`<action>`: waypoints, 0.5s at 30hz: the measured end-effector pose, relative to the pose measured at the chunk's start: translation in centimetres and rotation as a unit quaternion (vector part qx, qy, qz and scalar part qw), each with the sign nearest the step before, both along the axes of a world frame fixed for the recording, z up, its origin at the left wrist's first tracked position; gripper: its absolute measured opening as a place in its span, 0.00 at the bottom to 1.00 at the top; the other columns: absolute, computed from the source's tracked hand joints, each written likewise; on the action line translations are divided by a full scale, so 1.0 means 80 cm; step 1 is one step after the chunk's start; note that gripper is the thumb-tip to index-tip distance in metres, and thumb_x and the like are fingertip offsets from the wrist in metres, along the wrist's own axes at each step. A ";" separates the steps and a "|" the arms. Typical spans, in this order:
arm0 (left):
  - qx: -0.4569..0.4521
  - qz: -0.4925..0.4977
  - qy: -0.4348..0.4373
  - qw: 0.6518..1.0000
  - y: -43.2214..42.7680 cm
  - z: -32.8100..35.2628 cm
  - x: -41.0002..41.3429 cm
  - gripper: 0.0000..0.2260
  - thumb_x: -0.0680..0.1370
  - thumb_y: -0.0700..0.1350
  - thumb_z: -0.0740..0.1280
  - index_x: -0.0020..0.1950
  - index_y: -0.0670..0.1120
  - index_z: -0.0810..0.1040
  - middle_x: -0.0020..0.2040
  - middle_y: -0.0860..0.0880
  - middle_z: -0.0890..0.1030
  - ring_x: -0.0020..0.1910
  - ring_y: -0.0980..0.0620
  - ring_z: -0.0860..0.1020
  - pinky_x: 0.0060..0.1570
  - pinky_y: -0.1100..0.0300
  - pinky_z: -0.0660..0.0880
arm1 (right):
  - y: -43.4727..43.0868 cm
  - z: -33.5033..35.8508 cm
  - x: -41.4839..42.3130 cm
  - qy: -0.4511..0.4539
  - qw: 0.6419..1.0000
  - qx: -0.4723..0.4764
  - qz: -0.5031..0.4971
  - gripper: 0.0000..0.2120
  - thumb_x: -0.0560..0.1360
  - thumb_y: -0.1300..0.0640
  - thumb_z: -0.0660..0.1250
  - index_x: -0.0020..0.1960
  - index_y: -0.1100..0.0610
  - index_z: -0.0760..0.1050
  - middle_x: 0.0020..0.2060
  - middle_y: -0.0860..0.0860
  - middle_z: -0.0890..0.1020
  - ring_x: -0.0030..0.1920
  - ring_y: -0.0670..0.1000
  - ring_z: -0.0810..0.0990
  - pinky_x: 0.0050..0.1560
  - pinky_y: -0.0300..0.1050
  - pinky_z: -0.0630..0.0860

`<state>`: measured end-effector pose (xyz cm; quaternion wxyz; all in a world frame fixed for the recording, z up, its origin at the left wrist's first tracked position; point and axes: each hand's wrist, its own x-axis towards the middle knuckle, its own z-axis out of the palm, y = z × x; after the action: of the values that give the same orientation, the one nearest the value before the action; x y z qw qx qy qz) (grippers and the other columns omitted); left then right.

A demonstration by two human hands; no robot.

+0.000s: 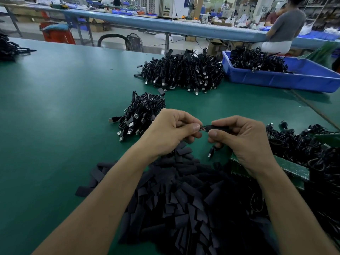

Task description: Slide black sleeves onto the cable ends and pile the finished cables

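Observation:
My left hand [171, 128] pinches the bare end of a cable [203, 128] between thumb and fingers. My right hand [244, 138] grips a black sleeve [218, 128] and holds it against that cable end; the two hands almost touch. The cable's USB plug [211, 152] hangs below my right hand. A heap of loose black sleeves [184, 199] lies under my forearms. A small pile of cables [139, 115] sits just left of my left hand on the green table [55, 107].
A larger cable pile [184, 72] lies further back, beside a blue bin [294, 78] holding more cables. Tangled cables [303, 144] fill the right side. Another cable heap [9, 48] sits at the far left. A person [283, 26] sits at the bench behind.

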<state>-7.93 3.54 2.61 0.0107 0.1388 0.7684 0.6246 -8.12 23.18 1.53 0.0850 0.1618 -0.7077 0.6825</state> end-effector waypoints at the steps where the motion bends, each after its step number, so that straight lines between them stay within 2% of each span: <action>1: 0.009 -0.004 -0.003 1.000 0.001 0.000 0.001 0.03 0.79 0.37 0.69 0.49 0.43 0.83 0.37 0.49 0.86 0.35 0.56 0.82 0.37 0.70 0.75 | -0.003 -0.001 0.000 0.002 1.000 -0.001 0.001 0.14 0.61 0.56 0.79 0.45 0.58 0.81 0.35 0.55 0.86 0.33 0.51 0.85 0.34 0.37 0.79; 5: 0.023 -0.003 -0.013 1.000 0.001 0.001 0.001 0.01 0.78 0.39 0.71 0.50 0.43 0.82 0.38 0.49 0.87 0.35 0.56 0.83 0.37 0.69 0.76 | -0.011 -0.001 0.001 0.012 1.000 -0.001 -0.010 0.13 0.62 0.57 0.78 0.45 0.57 0.81 0.35 0.54 0.86 0.34 0.50 0.85 0.34 0.37 0.79; 7: 0.015 0.013 -0.026 0.999 -0.001 0.000 0.000 0.04 0.77 0.43 0.73 0.50 0.43 0.81 0.39 0.48 0.87 0.36 0.55 0.83 0.37 0.69 0.76 | -0.012 0.000 0.002 0.018 1.000 0.000 -0.013 0.12 0.63 0.59 0.78 0.45 0.58 0.81 0.35 0.53 0.86 0.33 0.49 0.85 0.34 0.36 0.79; 11: -0.049 0.051 -0.024 0.997 -0.002 -0.006 -0.003 0.11 0.75 0.52 0.75 0.42 0.45 0.84 0.36 0.50 0.86 0.33 0.57 0.82 0.37 0.64 0.78 | -0.012 0.001 0.003 0.031 0.999 0.013 -0.029 0.09 0.67 0.63 0.77 0.45 0.57 0.81 0.35 0.52 0.86 0.33 0.50 0.85 0.34 0.36 0.79; 15: -0.043 0.031 -0.011 0.999 -0.003 -0.007 -0.005 0.08 0.76 0.49 0.74 0.43 0.45 0.84 0.36 0.49 0.86 0.35 0.54 0.83 0.43 0.58 0.81 | -0.012 0.002 0.004 0.027 0.999 0.013 -0.035 0.09 0.65 0.59 0.76 0.44 0.57 0.81 0.33 0.51 0.86 0.32 0.51 0.85 0.33 0.37 0.79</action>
<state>-8.32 3.31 2.04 0.0060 0.1073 0.7985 0.5923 -7.79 22.25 1.66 0.1260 0.1562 -0.7195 0.6648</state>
